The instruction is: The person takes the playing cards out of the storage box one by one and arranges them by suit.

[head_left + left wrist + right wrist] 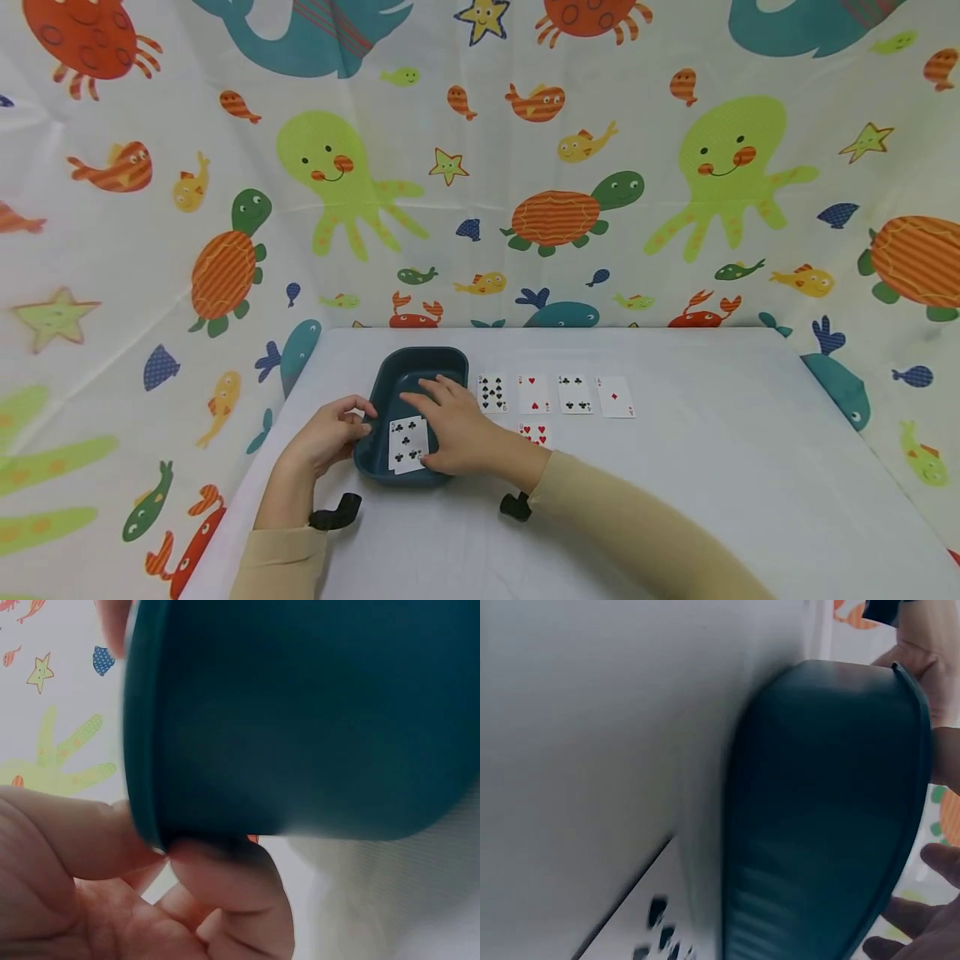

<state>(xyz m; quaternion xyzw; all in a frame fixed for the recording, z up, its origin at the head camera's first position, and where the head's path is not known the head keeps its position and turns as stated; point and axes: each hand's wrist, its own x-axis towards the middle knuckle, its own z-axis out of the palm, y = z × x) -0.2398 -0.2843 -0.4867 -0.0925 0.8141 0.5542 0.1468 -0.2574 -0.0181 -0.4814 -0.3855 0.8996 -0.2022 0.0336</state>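
A dark teal tray (450, 360) sits on the white surface (712, 483), just left of a row of four face-up playing cards (556, 394). The left hand (330, 433) grips the tray's left rim, thumb and fingers curled around its edge. The right hand (450, 421) reaches into the tray with fingers fairly straight, resting on a clubs card (407, 443) lying at the near end. A hearts card (533, 433) lies half hidden behind the right wrist.
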